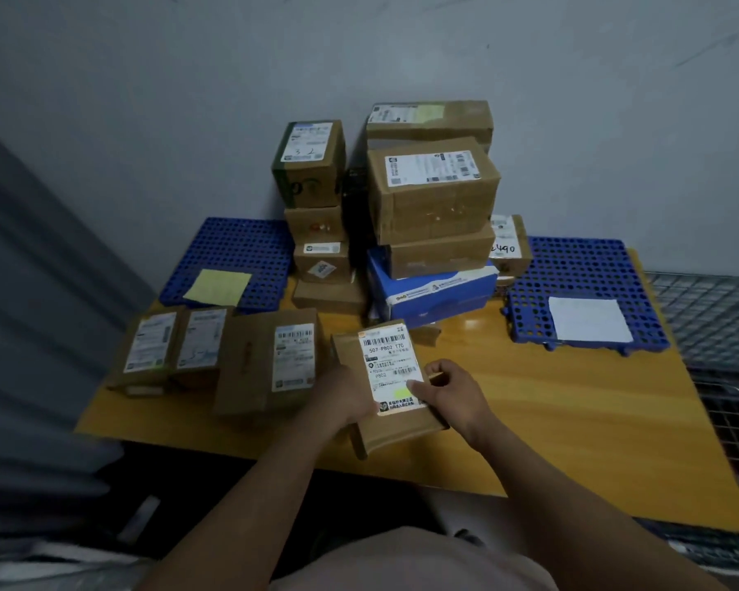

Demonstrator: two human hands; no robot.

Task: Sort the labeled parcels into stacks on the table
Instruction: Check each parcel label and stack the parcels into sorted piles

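Note:
A small brown parcel [385, 368] with a white shipping label reading "507-PB02 T70" is held just above the yellow table [572, 420]. My left hand [346, 398] grips its left edge. My right hand [453, 394] holds its right side, the thumb pressed on a yellow-green sticker on the label. Left of it lie three labeled parcels [269, 360] side by side. Behind stand two tall stacks of boxes: a narrow left stack [312, 206] and a wider right stack [431, 194] on a blue and white box [436, 296].
Two blue perforated mats lie at the back: the left mat [235, 249] carries a yellow sheet [217, 287], the right mat [585, 270] a white sheet [589, 319]. A wire mesh rack [726, 334] borders the table on the right. The wall stands close behind.

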